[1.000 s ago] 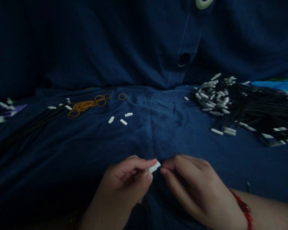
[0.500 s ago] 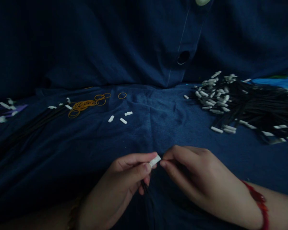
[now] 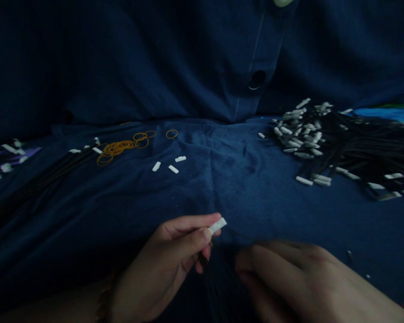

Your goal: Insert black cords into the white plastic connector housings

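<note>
Between thumb and forefinger, my left hand [image 3: 178, 251] pinches a small white plastic connector [image 3: 218, 224], its free end pointing up to the right. Thin black wires [image 3: 204, 261] hang below it through the curled fingers of the same hand. My right hand [image 3: 289, 278] is lower and to the right, apart from the connector and slightly blurred. Its fingers are curled, thumb and forefinger close together. Whatever they pinch, if anything, is lost in the dark.
Several loose white connectors [image 3: 173, 169] lie on the dark blue cloth [image 3: 235, 179]. Behind them is a heap of orange rubber bands [image 3: 121, 146]. A large pile of black wires with white ends [image 3: 360, 139] lies at right. Another wire bundle [image 3: 47, 177] stretches along the left.
My right hand has drawn away from the connector, down and to the right. My left hand keeps its pinch on the connector in nearly the same place.
</note>
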Demonstrator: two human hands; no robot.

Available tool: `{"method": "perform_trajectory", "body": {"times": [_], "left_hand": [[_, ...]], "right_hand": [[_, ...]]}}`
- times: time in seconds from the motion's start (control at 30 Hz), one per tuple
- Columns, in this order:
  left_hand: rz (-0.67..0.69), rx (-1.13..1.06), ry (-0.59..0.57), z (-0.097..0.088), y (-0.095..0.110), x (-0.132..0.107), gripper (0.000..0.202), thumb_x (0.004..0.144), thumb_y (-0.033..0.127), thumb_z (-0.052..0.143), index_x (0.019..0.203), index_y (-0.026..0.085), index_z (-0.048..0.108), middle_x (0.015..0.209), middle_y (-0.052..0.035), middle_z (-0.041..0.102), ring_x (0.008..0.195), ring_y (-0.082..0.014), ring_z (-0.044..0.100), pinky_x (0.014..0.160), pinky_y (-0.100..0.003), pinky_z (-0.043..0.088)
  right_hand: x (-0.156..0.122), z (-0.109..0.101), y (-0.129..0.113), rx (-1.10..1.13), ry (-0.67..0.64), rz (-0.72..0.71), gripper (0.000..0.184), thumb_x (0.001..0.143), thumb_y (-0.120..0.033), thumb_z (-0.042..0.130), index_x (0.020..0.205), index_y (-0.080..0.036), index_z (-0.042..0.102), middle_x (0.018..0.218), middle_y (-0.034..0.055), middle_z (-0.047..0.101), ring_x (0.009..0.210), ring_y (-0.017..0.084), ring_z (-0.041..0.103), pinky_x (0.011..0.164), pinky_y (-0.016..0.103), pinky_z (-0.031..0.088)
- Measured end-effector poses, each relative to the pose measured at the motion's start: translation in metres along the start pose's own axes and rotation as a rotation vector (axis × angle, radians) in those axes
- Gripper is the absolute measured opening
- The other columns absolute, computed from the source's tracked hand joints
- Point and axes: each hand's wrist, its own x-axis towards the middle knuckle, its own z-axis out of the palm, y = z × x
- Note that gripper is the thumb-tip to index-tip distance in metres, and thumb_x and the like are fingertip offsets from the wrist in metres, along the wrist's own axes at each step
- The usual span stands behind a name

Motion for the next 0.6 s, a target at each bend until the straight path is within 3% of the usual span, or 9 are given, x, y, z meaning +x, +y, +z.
{"method": "perform_trajectory", "body": {"times": [0.13,0.37,0.6], "left_hand": [[0.008,-0.016,-0.016,0.0,-0.001,0.0,0.014,0.069,0.023,0.064,0.082,0.023,0.07,0.066,0.0008,0.06,0.061,-0.0076,0.049,0.054,-0.017,0.037],[0.061,-0.001,-0.045,0.002,-0.003,0.001,0.014,0.069,0.022,0.065,0.081,0.022,0.071,0.068,0.0001,0.061,0.059,-0.0073,0.049,0.051,-0.015,0.038],[0.105,0.082,-0.037,0.004,-0.004,0.0,0.014,0.071,0.02,0.062,0.082,0.021,0.07,0.068,0.0006,0.059,0.059,-0.0072,0.048,0.048,-0.015,0.038]], "right_hand": [[0.007,-0.002,-0.002,0.063,-0.005,0.074,0.014,0.069,-0.006,0.045,0.071,-0.019,0.048,0.066,-0.0043,0.057,0.055,0.008,0.055,0.049,0.018,0.041],[0.013,-0.004,-0.003,0.211,-0.077,0.186,0.015,0.078,-0.01,0.045,0.08,-0.022,0.054,0.078,-0.0071,0.059,0.072,0.006,0.057,0.066,0.016,0.042],[0.017,0.0,0.002,0.18,-0.11,0.242,0.011,0.075,-0.012,0.046,0.073,-0.021,0.053,0.069,-0.0053,0.057,0.064,0.007,0.053,0.057,0.018,0.038]]}}
